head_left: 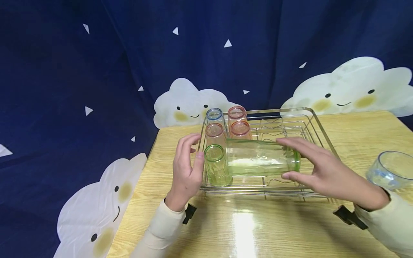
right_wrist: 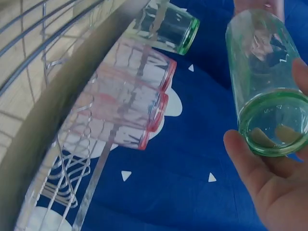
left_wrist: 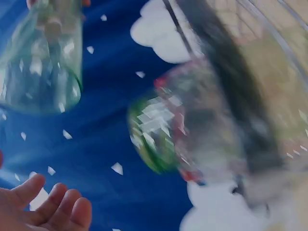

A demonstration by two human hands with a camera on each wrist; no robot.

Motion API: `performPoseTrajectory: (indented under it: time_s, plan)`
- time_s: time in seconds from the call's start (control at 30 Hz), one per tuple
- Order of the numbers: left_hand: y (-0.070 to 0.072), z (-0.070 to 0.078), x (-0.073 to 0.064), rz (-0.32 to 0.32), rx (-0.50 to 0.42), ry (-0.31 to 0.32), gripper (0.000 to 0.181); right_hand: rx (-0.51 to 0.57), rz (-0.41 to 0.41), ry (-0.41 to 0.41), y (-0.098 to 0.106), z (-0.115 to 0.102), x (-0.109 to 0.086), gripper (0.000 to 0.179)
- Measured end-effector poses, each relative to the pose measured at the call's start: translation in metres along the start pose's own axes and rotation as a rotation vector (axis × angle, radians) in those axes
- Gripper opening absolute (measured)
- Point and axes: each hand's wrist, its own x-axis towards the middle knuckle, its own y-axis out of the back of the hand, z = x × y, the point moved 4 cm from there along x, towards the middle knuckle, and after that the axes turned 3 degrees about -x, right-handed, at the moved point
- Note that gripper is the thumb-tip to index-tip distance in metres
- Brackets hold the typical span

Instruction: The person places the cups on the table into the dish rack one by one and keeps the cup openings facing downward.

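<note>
My right hand point(head_left: 319, 168) grips a green drinking glass point(head_left: 258, 157) by one end, fingers and thumb around it. The glass lies sideways above the wire rack point(head_left: 258, 189); its green-rimmed end point(right_wrist: 255, 150) faces the right wrist camera. At the rack's left side is my left hand point(head_left: 185, 168), its fingers loosely bent and holding nothing. Close beside it, another green glass point(head_left: 215, 172) stands in the rack. Behind that stand a pink-rimmed glass point(head_left: 215, 130), a blue-rimmed glass point(head_left: 214, 114) and two reddish glasses point(head_left: 240, 128).
A bluish clear glass point(head_left: 392, 170) is on the wooden table point(head_left: 245, 222) to the right of the rack. A dark blue curtain point(head_left: 206, 53) with clouds hangs behind the table. The rack's raised metal rim point(head_left: 322, 132) surrounds the standing glasses.
</note>
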Motion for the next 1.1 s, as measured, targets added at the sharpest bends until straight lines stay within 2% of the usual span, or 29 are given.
performPoseTrajectory:
  time_s: [0.1, 0.27, 0.37, 0.53, 0.73, 0.97, 1.1]
  plan:
    - [0.005, -0.023, -0.009, -0.021, 0.048, 0.172, 0.031, -0.001, -0.007, 0.017, 0.003, 0.002, 0.0, 0.091]
    - [-0.004, -0.062, -0.023, -0.114, 0.079, 0.502, 0.031, -0.046, -0.032, 0.02, 0.009, 0.007, 0.004, 0.089]
    - [-0.011, -0.078, -0.029, -0.154, 0.101, 0.615, 0.034, -0.068, -0.056, 0.017, 0.012, 0.01, 0.008, 0.087]
    - [-0.022, -0.098, -0.036, -0.187, 0.151, 0.677, 0.038, -0.077, -0.094, 0.022, 0.014, 0.013, 0.018, 0.084]
    - [-0.028, -0.112, -0.046, -0.211, 0.168, 0.71, 0.038, -0.089, -0.141, 0.044, 0.005, 0.01, 0.031, 0.077]
    - [-0.031, -0.115, -0.046, -0.217, 0.124, 0.729, 0.039, -0.091, -0.182, 0.123, -0.012, 0.007, 0.052, 0.071]
    - [-0.033, -0.115, -0.046, -0.207, 0.114, 0.728, 0.039, -0.131, -0.226, 0.145, -0.02, 0.008, 0.06, 0.07]
